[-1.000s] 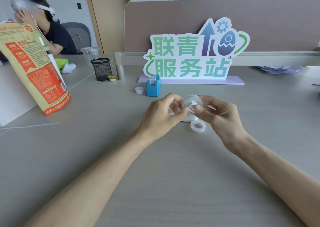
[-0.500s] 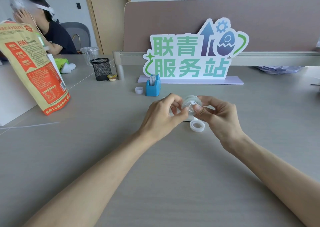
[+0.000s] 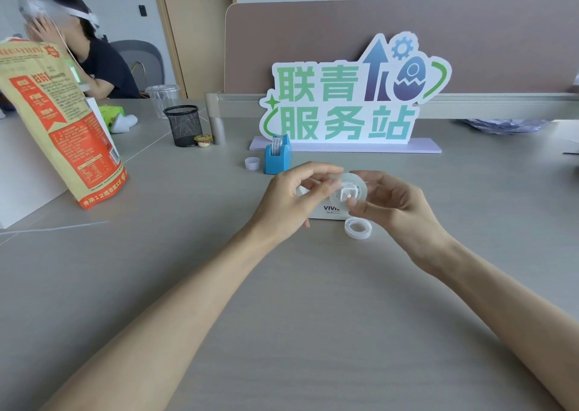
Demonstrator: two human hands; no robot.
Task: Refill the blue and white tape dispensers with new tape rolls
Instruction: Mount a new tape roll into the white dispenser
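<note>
Hands meet above the grey, matte table [image 3: 282, 301], both bare to the forearm. Right hand [image 3: 391, 204] pinches a roll [image 3: 349, 190] between thumb and fingers: a translucent disc of clear tape, with a white, squarish hub set in its centre. Left hand [image 3: 291, 201] is loosely curled, its thumb and forefinger tips touching the roll's left edge; whether it grips or only steadies it, cannot tell.

Under the hands sits a white dispenser [image 3: 329, 215], boxy, smooth plastic, mostly hidden; dark lettering shows on its near face. Just beside its right corner a second roll [image 3: 358, 228] lies flat on the table, a frosted ring with an open centre.

Blue dispenser [image 3: 278, 158] stands upright behind the hands, glossy plastic, with a pale roll seated on edge in its slot. A small white cap [image 3: 252, 163] sits just to its left.
</note>
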